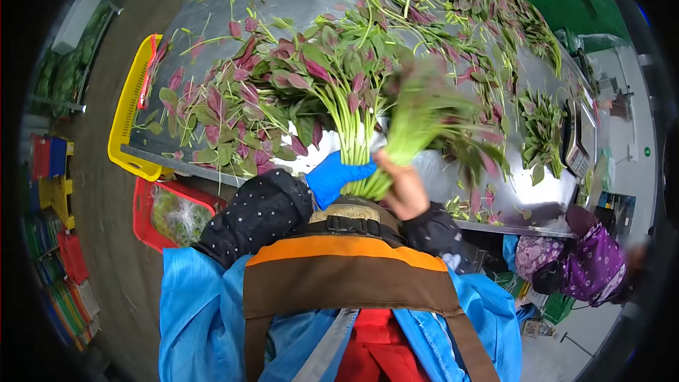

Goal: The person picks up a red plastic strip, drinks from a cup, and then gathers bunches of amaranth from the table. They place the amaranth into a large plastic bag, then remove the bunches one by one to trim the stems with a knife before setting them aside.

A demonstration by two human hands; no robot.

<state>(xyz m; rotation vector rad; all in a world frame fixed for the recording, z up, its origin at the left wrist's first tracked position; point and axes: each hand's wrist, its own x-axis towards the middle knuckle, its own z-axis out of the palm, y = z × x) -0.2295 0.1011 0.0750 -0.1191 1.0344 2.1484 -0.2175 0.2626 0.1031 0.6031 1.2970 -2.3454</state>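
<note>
The near edge of the table (300, 10) ran just before the person, with a yellow basket (119, 120) at its left end and a red basket (143, 219) lower, by the near left corner. Floor (127, 35) stretched along the left side. Loose green and purple leaves (212, 117) covered much of the metal, which showed between them; a scale (578, 141) stood near the right edge. The hands were close together: the gloved left hand (332, 177) clasped a leafy bunch (357, 127) by its stems, and the bare right hand (404, 189) gripped a second bunch (417, 124), blurred, just beside it.
</note>
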